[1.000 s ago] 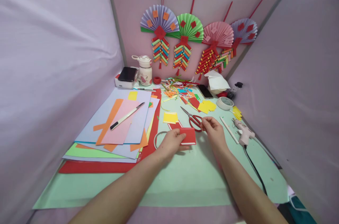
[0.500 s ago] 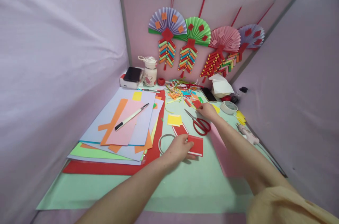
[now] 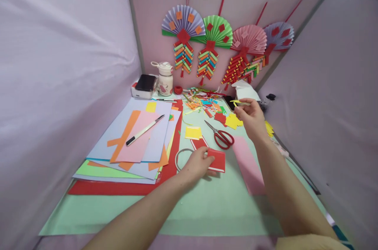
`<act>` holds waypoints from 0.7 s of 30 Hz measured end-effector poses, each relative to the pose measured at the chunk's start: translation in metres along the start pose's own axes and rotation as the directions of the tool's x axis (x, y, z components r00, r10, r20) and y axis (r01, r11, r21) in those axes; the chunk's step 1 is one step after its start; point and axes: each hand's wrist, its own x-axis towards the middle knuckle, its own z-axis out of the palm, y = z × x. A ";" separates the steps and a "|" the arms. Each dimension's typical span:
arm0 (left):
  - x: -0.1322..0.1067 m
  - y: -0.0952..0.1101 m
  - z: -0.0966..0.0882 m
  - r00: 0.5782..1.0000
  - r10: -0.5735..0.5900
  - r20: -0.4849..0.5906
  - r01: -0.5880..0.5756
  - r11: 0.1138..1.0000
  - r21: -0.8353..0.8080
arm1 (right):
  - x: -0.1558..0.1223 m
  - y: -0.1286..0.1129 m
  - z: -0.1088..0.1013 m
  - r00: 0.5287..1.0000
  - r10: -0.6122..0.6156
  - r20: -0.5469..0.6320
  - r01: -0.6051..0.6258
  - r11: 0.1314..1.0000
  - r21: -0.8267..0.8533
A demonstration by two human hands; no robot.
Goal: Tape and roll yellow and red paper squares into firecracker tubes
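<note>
My left hand (image 3: 198, 162) pinches a red paper square (image 3: 217, 160) with white strips along its edges, just above the table. A second red paper square (image 3: 199, 143) lies behind it, partly under a yellow paper square (image 3: 193, 132). A ring of tape (image 3: 177, 158) is partly hidden by my left hand. My right hand (image 3: 251, 118) is raised at the back right, its fingertips closed on a small yellow paper piece (image 3: 235, 102). Below it rest loose yellow papers (image 3: 232, 121) and red paper pieces (image 3: 220, 117). Red-handled scissors (image 3: 223, 139) lie between the hands.
Coloured sheets (image 3: 159, 132) are stacked at left, topped by a pen (image 3: 144, 130). Paper scraps (image 3: 195, 102) and a white bottle (image 3: 165, 80) stand at the back. Paper fans (image 3: 223, 31) hang on the wall. A pink sheet (image 3: 248, 167) lies right.
My right hand has risen and moved right from the red paper pieces, and now holds a yellow paper piece. My left hand keeps its red square. The view has shifted slightly.
</note>
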 end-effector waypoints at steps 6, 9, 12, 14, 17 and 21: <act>0.001 -0.001 -0.003 0.996 0.050 -0.073 -0.051 0.999 -0.014 | -0.056 -0.038 -0.015 0.988 0.115 0.099 -0.140 0.941 0.308; 0.000 0.004 -0.004 0.991 0.076 -0.112 -0.079 0.997 -0.027 | -0.074 -0.042 -0.019 0.981 0.168 0.100 -0.193 0.915 0.354; -0.001 0.012 -0.004 0.975 0.082 -0.207 -0.088 0.996 -0.022 | -0.084 -0.035 -0.018 0.989 0.137 0.050 -0.146 0.919 0.365; -0.002 0.017 -0.005 0.960 0.085 -0.267 -0.090 0.996 -0.007 | -0.087 -0.027 -0.017 0.997 0.073 -0.001 -0.068 0.942 0.328; 0.000 0.021 -0.009 0.937 0.109 -0.331 -0.113 0.994 0.006 | -0.090 -0.019 -0.016 0.997 -0.058 -0.045 0.065 0.985 0.161; 0.004 0.022 -0.014 0.927 0.133 -0.352 -0.142 0.990 -0.001 | -0.095 -0.016 -0.013 0.996 -0.075 0.050 0.075 0.997 -0.001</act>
